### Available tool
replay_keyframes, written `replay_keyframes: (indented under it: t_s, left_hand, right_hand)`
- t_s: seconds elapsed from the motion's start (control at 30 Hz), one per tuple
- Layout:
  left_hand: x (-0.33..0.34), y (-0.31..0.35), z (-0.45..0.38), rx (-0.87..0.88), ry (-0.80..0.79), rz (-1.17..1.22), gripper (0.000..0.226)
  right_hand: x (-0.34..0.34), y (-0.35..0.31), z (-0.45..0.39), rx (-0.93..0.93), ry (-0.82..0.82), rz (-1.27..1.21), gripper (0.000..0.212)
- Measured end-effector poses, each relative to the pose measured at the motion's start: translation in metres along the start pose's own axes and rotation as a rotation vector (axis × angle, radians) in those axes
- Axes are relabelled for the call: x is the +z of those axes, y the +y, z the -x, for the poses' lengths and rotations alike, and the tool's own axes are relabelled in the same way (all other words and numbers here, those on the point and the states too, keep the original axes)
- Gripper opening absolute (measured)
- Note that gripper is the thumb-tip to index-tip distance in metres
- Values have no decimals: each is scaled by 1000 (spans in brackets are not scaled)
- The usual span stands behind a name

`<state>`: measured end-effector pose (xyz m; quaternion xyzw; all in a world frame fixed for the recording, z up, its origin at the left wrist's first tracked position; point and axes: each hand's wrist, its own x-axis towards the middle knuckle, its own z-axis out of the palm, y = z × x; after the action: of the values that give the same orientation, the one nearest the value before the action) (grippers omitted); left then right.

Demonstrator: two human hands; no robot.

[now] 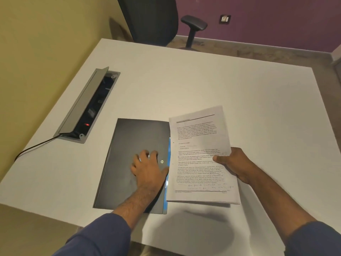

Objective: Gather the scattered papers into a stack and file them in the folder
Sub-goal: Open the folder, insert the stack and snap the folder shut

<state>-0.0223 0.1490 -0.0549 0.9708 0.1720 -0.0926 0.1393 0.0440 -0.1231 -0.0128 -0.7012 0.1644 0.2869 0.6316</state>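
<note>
Two blue sleeves enter from the bottom edge of the frame. The left hand [147, 168] lies palm down on the dark folder [136, 156], fingers spread flat and gripping nothing. The folder rests closed on the white table [203, 80] at lower centre, a blue strip showing along its right edge. The right hand [234, 163] pinches the stack of papers [199, 156] by its right edge, thumb on top, holding it just right of the folder and overlapping that blue edge. An open cable box [88, 106] is set into the table at the left. An office chair [153, 19] stands at the top.
</note>
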Motion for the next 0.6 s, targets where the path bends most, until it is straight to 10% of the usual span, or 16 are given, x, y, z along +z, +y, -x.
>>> replay_keyframes:
  t_s: [0.27, 0.6]
  left_hand:
    - [-16, 1, -17, -135, -280, -20, 94]
    - [-29, 22, -22, 52, -299, -43, 53]
  right_hand:
    - [10, 7, -9, 27, 74, 81, 25]
    - [7, 14, 4, 96, 19, -32, 29]
